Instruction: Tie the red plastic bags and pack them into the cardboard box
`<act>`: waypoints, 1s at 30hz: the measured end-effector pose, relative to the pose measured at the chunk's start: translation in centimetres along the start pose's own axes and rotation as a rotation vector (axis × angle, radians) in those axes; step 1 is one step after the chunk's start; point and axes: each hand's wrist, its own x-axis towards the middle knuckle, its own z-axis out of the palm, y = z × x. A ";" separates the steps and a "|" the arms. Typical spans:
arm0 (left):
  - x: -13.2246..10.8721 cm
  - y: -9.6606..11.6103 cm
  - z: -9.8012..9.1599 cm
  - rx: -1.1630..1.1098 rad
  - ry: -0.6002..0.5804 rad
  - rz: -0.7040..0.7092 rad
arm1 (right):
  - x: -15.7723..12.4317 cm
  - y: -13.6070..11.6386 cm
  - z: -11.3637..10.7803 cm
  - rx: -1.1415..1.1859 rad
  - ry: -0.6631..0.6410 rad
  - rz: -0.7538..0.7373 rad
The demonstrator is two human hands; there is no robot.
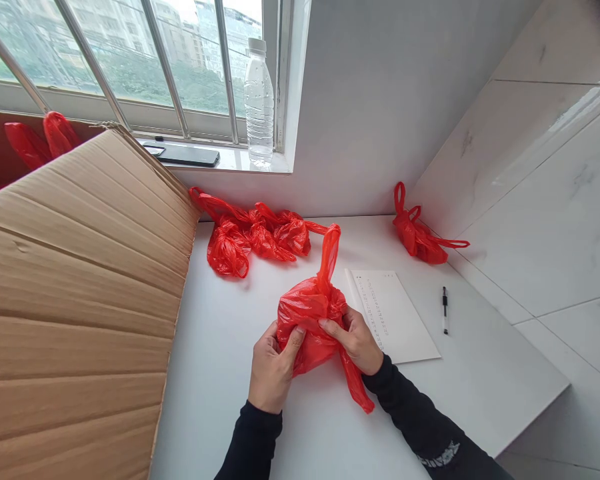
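A tied red plastic bag (313, 320) is between my two hands, above the white table (220, 400). My left hand (276, 367) grips its left side, thumb on the front. On the right side my right hand (353, 339) pinches the film, thumb across the front and fingers behind. One handle loop stands up at the top, and another hangs down below my right hand. What the bag contains is hidden. Close to my right hand lies an open notebook (405, 320) with a column of small marks on its page.
Several knotted red bags (260, 233) lie along the wall; another red bag (420, 240) sits in the right corner. A pen (445, 310) lies right of the notebook. At left stands a large cardboard box (85, 300) with red bags inside. The windowsill bears a bottle (259, 100) and a phone (187, 156).
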 end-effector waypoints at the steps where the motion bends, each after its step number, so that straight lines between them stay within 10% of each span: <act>1: 0.0 0.0 0.0 -0.001 -0.006 -0.003 | 0.0 0.0 0.0 0.000 0.003 0.001; 30: -0.3 0.4 0.0 0.040 -0.053 0.037 | 0.1 0.4 -0.2 0.028 0.139 0.019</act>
